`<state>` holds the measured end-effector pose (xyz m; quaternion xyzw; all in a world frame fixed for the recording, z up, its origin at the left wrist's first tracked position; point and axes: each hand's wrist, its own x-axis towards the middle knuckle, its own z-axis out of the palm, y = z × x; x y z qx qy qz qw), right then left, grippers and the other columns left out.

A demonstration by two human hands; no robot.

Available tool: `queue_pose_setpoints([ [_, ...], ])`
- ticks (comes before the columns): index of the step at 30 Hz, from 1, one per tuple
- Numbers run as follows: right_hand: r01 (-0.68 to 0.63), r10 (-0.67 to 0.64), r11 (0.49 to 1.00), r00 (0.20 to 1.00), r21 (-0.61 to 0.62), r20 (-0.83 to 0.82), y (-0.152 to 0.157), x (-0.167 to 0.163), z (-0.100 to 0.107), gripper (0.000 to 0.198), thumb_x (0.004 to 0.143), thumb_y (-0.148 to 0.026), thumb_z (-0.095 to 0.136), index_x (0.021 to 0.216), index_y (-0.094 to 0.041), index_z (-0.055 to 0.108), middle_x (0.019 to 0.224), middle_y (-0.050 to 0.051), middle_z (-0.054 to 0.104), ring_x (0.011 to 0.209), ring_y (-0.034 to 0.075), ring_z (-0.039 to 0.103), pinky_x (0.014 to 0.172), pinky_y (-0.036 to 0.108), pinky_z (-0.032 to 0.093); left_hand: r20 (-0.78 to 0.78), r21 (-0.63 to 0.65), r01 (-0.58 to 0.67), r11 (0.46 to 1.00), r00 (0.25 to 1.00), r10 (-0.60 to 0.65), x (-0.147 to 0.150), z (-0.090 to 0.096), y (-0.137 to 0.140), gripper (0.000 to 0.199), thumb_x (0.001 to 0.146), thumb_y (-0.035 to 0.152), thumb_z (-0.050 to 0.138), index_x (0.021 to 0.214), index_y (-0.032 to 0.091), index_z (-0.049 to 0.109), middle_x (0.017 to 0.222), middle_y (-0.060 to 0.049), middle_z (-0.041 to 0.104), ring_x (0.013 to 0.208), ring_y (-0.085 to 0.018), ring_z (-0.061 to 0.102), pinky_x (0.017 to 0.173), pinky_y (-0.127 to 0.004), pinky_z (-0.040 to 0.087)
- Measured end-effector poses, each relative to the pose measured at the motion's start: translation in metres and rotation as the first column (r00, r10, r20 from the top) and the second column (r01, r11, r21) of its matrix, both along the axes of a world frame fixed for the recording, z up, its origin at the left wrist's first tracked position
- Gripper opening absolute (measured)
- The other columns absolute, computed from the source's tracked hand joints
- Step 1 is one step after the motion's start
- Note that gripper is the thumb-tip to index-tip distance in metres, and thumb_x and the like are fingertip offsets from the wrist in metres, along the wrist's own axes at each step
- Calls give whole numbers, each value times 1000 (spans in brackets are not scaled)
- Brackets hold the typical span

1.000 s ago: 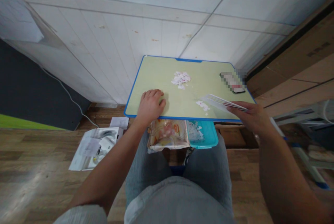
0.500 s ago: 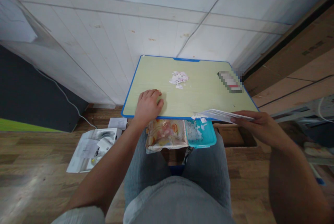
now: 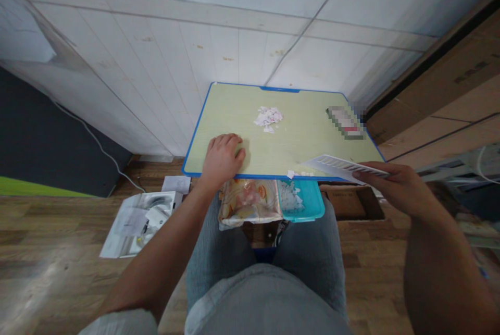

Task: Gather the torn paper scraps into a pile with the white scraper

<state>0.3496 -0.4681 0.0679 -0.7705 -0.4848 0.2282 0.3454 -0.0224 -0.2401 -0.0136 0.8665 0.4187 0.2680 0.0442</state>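
My left hand (image 3: pixel 224 157) rests on the pale green, blue-edged tabletop (image 3: pixel 304 139), its fingers loosely bent and thumb apart, holding nothing. With my right hand (image 3: pixel 396 184) I grip a thin white slotted panel (image 3: pixel 339 166) by its right end, tilted over the table's front edge. A few small white paper scraps (image 3: pixel 291 174) lie on that edge near the panel. Farther back sits a pile of torn paper pieces (image 3: pixel 269 117). Below the edge, a turquoise plastic tub (image 3: pixel 312 203) holds more scraps, beside a patterned packet (image 3: pixel 250 202) above my lap.
A blurred-out flat object (image 3: pixel 346 122) lies at the table's right. Open cardboard (image 3: pixel 347 202) is on the floor beyond my right knee. To the left, a white box with cables (image 3: pixel 156 215) stands on the wooden floor. A panelled wall (image 3: pixel 219 48) backs the table.
The slotted panel and my right hand have shifted slightly right. Scraps that hung over the tub at the table edge have dropped from there; a few stay on the edge. My left hand has not moved.
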Motion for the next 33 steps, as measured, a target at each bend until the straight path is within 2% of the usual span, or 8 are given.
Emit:
queue_pose_setpoints([
  [5,-47,47,996,999,-74,-1,-7,3,5,63,74,-90,82,89,-30,92,105,8,90,104,43,83,97,53,65,0,-10,-4,1000,1000,4,0,1,-1,26,104,24,62,126,20,74,140,-15,77,135,-36,66,122,-53,46],
  [7,-59,59,996,998,-63,-6,-8,2,9,62,74,-90,83,86,-31,91,103,9,89,102,43,83,93,50,65,0,-15,-6,1000,1000,6,0,2,-1,25,104,25,62,126,21,74,140,-14,77,135,-36,66,122,-53,46],
  [11,-82,82,996,996,-17,-25,2,-10,13,61,74,-88,85,90,-30,92,99,9,89,101,39,83,97,48,64,-3,7,-7,1000,1000,7,0,0,0,25,105,26,63,126,20,74,140,-14,77,135,-36,66,121,-53,46],
  [17,-152,153,988,988,32,-29,28,-28,5,56,77,-80,87,96,-28,93,104,9,89,99,35,82,92,46,66,-15,19,-8,1000,1000,9,-1,-2,1,26,105,25,64,127,18,75,139,-14,77,133,-35,66,121,-51,47],
  [21,-211,212,977,977,41,-14,31,-23,6,49,78,-74,88,94,-29,94,103,8,89,102,35,82,96,46,64,-18,25,-12,1000,1000,12,-1,-2,1,26,105,25,63,127,18,75,139,-14,77,133,-35,67,121,-52,47],
  [26,-228,228,974,973,13,-40,20,-9,10,40,77,-64,90,94,-28,95,105,10,89,101,35,82,97,45,62,-13,19,-13,1000,1000,13,-1,-2,1,25,104,25,64,126,19,74,140,-13,77,135,-36,66,122,-52,47],
  [30,-172,172,985,983,8,-69,9,-1,10,35,74,-57,91,93,-28,95,105,10,89,102,35,82,99,45,61,-11,10,-9,1000,1000,9,-1,-1,1,24,105,25,64,126,19,74,139,-13,77,135,-35,66,122,-52,47],
  [33,-9,8,1000,996,-7,-94,5,2,9,36,66,-56,90,89,-28,95,102,9,89,102,37,81,101,48,60,-14,17,-6,1000,1000,6,-1,-1,1,24,105,25,64,126,19,74,139,-13,77,134,-35,66,121,-52,47],
])
